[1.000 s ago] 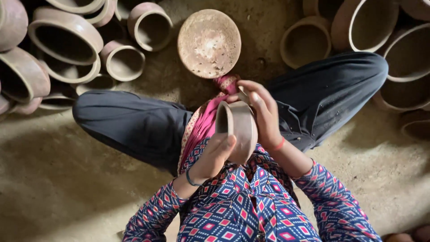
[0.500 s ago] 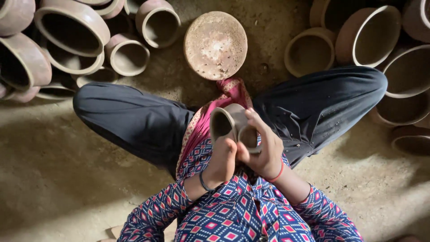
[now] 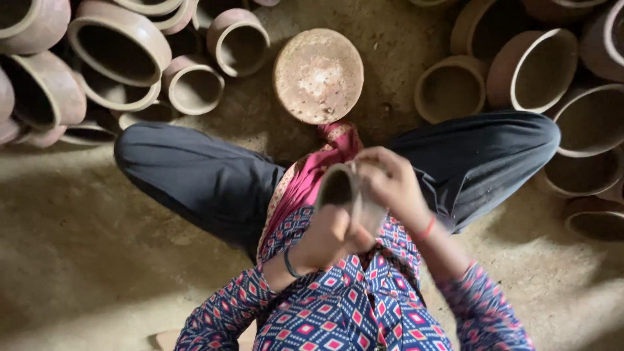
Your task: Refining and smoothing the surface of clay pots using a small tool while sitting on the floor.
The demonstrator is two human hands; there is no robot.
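Head camera looks down on a seated person with crossed legs in dark trousers (image 3: pixel 195 175) on an earthen floor (image 3: pixel 71 260). Both hands hold one small clay pot (image 3: pixel 344 195) over the lap, in the middle of the scene, its dark mouth turned to the left. The left hand (image 3: pixel 328 237) grips the pot from below, with the fingers curled close around its lower side. The right hand (image 3: pixel 390 185) lies on the upper right part of the pot, with the fingers bent over its rim. A pink cloth (image 3: pixel 312 175) hangs between the knees. Just beyond it, a round clay lid (image 3: pixel 318 75) lies flat on the floor. Many larger clay pots (image 3: pixel 117 45) are stacked far left, and more clay vessels (image 3: pixel 533 65) stand far right.
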